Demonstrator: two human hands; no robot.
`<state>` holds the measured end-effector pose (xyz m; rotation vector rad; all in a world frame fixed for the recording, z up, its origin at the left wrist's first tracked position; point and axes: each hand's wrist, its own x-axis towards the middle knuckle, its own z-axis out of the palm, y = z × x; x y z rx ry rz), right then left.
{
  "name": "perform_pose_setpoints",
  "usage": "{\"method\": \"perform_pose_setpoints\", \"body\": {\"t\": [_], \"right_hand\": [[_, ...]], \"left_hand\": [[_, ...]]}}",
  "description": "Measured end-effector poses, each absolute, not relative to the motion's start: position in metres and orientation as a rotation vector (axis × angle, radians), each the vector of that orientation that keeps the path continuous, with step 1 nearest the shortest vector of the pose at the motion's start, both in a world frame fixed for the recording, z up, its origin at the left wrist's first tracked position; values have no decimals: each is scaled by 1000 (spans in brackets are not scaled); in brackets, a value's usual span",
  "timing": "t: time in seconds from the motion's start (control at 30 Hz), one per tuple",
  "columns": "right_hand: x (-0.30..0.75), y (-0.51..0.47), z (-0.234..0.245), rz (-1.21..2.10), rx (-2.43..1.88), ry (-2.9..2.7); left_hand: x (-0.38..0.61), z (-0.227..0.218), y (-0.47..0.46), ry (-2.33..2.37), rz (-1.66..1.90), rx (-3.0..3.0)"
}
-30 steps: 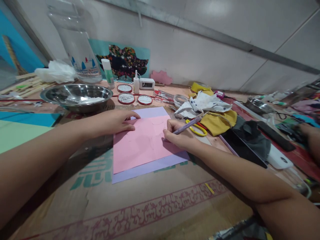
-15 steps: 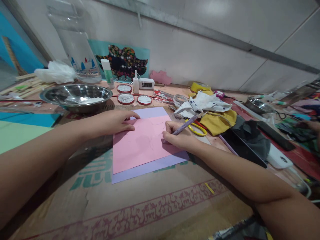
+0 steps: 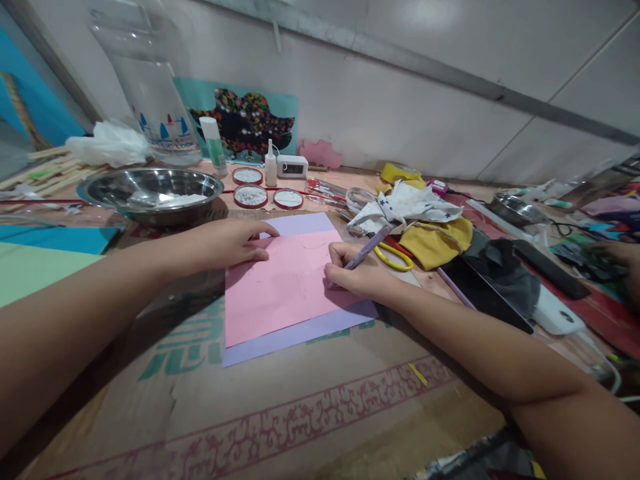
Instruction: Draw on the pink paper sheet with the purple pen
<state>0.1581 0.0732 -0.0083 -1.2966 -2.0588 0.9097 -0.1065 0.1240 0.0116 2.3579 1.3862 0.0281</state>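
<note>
A pink paper sheet (image 3: 280, 287) lies on top of a lilac sheet (image 3: 300, 332) in the middle of the table. My left hand (image 3: 225, 243) rests flat on the pink sheet's top left corner, fingers stretched out. My right hand (image 3: 357, 272) is closed round a lilac pen (image 3: 369, 245), its tip down on the pink sheet's right side. Faint drawn lines show on the pink paper.
A steel bowl (image 3: 150, 193) with white powder stands at the back left, near three red-rimmed lids (image 3: 251, 195) and a glue bottle (image 3: 271, 167). Yellow scissors (image 3: 393, 259), cloths (image 3: 415, 207) and a phone (image 3: 557, 313) lie to the right. Another person's hand (image 3: 620, 257) is at the far right.
My right hand has shifted very slightly left with the pen on the pink sheet. My left hand has stayed put. The other person's hand at the far right has moved.
</note>
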Motion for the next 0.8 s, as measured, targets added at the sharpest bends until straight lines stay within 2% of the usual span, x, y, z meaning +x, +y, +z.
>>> {"method": "perform_pose_setpoints", "body": {"t": [0.37,0.57,0.8], "right_hand": [[159,72,-6,933,-1282,-2061],[159,74,-9,768,-1339,-1991],[159,74,-11,779,-1337,-2013]], "left_hand": [[-108,10,125,1352,54,2372],[-110,6,128,1366,47,2354],[-111,5,128,1358,65,2359]]}}
